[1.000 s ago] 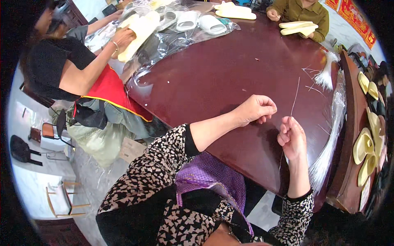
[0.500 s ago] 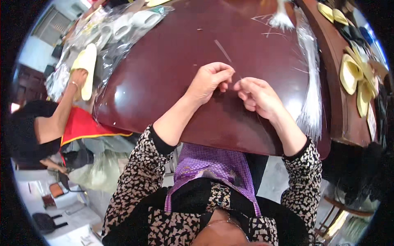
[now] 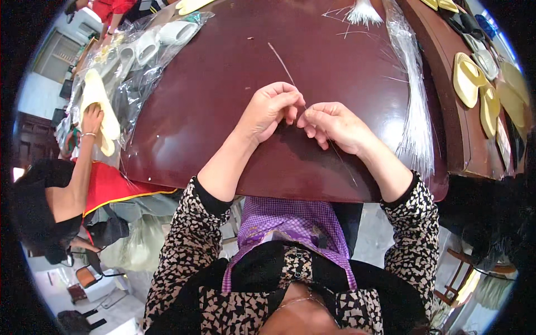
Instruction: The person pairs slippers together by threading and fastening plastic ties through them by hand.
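Over the dark red table (image 3: 223,100), my left hand (image 3: 271,109) and my right hand (image 3: 335,125) work close together, thumbs pinched against fingers. A thin, clear plastic strand (image 3: 281,61) runs between them. Its far end sticks out beyond my left hand, and its near end trails below my right hand toward the table's front edge. The exact spot where each set of fingertips meets the strand is too small to make out. To the right lies a long bundle of white plastic strands (image 3: 416,128), partly in clear wrap. A smaller bundle (image 3: 364,12) lies at the far edge.
At the left, a co-worker's hand (image 3: 92,118) holds a pale yellow slipper (image 3: 106,120) beside bagged grey slippers (image 3: 148,47). Along the right, a second brown surface (image 3: 455,111) carries yellow slippers (image 3: 468,78). A red cloth (image 3: 120,187) hangs at the table's left corner.
The whole view has shifted a little. Both hands stay pinched close together. The strand's near end now shows plainly below my right hand. The co-worker's slipper has tilted the other way.
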### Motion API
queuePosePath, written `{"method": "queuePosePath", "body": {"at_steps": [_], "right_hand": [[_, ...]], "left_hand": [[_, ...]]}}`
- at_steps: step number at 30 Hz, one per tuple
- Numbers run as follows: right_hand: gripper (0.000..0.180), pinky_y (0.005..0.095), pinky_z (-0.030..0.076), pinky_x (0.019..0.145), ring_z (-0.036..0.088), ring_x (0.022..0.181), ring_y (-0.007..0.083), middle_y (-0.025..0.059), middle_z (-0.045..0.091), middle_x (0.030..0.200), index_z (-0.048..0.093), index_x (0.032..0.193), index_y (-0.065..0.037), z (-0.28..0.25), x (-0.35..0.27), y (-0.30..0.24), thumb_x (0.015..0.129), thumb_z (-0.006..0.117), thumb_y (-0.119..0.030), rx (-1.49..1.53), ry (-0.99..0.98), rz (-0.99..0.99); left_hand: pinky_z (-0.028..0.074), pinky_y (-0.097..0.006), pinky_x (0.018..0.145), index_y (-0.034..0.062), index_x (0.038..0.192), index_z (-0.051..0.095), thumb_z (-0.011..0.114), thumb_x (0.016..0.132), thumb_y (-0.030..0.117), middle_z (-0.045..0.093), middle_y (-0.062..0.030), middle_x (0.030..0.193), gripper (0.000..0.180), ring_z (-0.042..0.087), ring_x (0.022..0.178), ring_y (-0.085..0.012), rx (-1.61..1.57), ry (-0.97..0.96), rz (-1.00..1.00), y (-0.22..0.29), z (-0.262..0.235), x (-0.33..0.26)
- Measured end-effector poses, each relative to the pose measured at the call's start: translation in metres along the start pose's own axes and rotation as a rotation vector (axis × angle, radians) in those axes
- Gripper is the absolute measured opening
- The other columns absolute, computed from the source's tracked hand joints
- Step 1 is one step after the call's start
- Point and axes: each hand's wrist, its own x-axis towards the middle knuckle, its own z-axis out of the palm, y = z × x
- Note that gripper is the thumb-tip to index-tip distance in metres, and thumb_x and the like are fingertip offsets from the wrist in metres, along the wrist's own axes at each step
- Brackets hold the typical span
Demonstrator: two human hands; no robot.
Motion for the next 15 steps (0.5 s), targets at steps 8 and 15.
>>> {"method": "queuePosePath", "body": {"at_steps": [8, 15], "right_hand": [[0.025, 0.0215, 0.04, 0.041, 0.048, 0.047, 0.0086, 0.0011, 0.053, 0.065, 0.061, 0.086, -0.001, -0.0028, 0.0008, 0.0016, 0.093, 0.049, -0.022, 0.056, 0.02, 0.029], [0.028, 0.0227, 0.042, 0.045, 0.05, 0.052, 0.0085, 0.002, 0.057, 0.068, 0.061, 0.086, -0.001, -0.0034, 0.0018, 0.0048, 0.093, 0.05, -0.027, 0.029, -0.107, 0.001]], "left_hand": [[0.042, -0.02, 0.048, 0.0005, 0.093, 0.06, 0.061, 0.087, 0.011, 0.063, -0.0048, 0.076, 0.012, 0.053, 0.054, -0.0066, -0.029, -0.027, -0.034, 0.0034, 0.0072, -0.0037], [0.042, -0.019, 0.048, 0.0, 0.093, 0.06, 0.061, 0.087, 0.011, 0.063, -0.0063, 0.076, 0.012, 0.053, 0.055, -0.0068, 0.038, -0.045, -0.038, -0.0011, 0.0035, -0.0008]]}}
